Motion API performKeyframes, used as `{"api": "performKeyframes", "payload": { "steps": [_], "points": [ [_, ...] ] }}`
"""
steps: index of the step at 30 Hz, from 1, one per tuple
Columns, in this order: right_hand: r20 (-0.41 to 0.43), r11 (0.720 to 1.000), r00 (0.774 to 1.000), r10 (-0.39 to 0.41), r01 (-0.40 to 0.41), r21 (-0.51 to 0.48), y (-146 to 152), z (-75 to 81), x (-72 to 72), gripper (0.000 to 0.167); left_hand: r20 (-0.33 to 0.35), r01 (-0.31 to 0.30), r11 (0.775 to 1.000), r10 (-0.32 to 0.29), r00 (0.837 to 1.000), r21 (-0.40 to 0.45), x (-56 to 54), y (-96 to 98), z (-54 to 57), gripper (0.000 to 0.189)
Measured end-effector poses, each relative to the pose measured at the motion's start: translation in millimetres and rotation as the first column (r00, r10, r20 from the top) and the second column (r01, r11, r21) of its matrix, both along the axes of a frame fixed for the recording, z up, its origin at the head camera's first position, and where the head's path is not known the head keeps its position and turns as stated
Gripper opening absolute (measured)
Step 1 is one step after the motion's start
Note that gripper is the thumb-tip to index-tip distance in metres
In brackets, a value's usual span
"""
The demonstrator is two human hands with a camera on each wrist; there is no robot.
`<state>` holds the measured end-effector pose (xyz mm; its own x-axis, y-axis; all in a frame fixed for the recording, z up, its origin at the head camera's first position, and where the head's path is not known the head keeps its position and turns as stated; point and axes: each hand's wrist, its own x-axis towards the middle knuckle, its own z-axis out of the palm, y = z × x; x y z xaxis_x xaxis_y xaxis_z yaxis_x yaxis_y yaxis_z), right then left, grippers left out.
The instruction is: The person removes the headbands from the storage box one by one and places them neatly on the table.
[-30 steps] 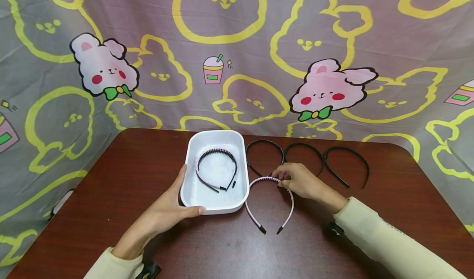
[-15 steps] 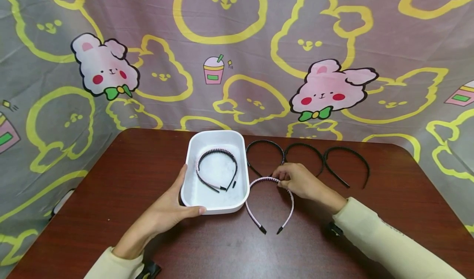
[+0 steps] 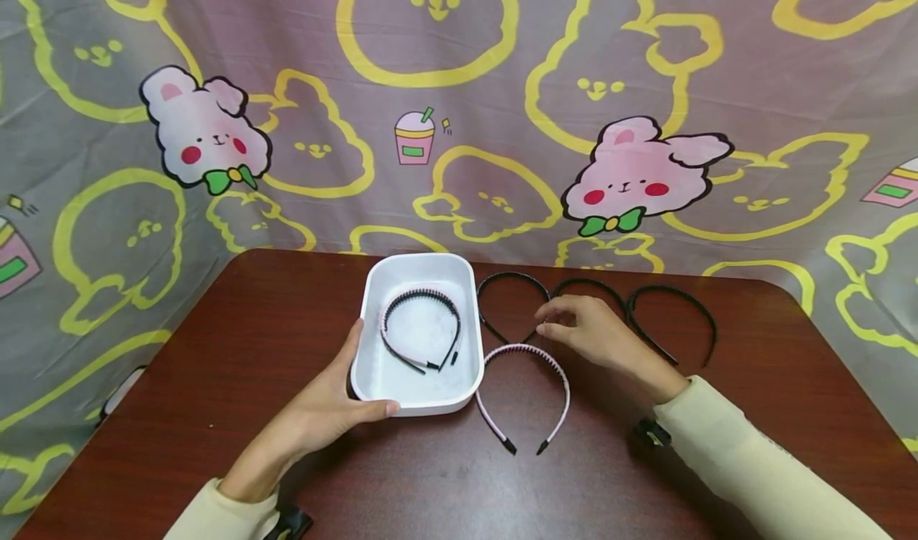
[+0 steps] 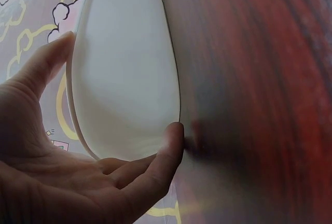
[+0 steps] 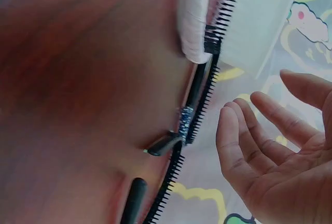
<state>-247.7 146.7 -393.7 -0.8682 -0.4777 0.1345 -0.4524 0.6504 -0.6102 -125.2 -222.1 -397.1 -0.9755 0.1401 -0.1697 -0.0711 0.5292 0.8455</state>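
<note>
Four headbands (image 3: pixel 526 349) right of the tray (image 3: pixel 430 407), others inside it.

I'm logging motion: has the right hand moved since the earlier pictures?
Yes: in the head view, the right hand moved from the loose pink headband toward the far table edge.

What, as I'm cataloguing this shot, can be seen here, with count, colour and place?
Tub: 1, white, on the table
Headbands inside the tub: at least 2, pink and black, nested, exact count unclear
Loose pink headband: 1, pink with black tips, right of the tub
Loose black headbands: 3, black, in a row right of the tub, behind the pink one
Table: 1, reddish brown, under everything
Cloth: greyish pink with yellow outlines, behind the table
Sleeves: 2, cream, on the arms
Left hand: 1, bare, gripping the tub
Right hand: 1, bare, by the black headbands, holding nothing
</note>
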Motion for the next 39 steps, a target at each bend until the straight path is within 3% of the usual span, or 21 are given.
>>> {"api": "performKeyframes", "payload": {
  "steps": [21,39],
  "points": [
    [0.024,0.996,0.999,-0.024,0.026,-0.090,-11,19.4,-3.2,0.024,0.012,-0.007,1.000,0.007,1.000,-0.004,-1.1,-0.1,1.0,0.134],
    [0.039,0.980,0.998,0.039,-0.031,-0.198,-39,30.2,-5.7,0.023,0.032,-0.018,1.000,0.017,0.999,0.008,-1.2,-0.1,0.3,0.134]
  ]
}}
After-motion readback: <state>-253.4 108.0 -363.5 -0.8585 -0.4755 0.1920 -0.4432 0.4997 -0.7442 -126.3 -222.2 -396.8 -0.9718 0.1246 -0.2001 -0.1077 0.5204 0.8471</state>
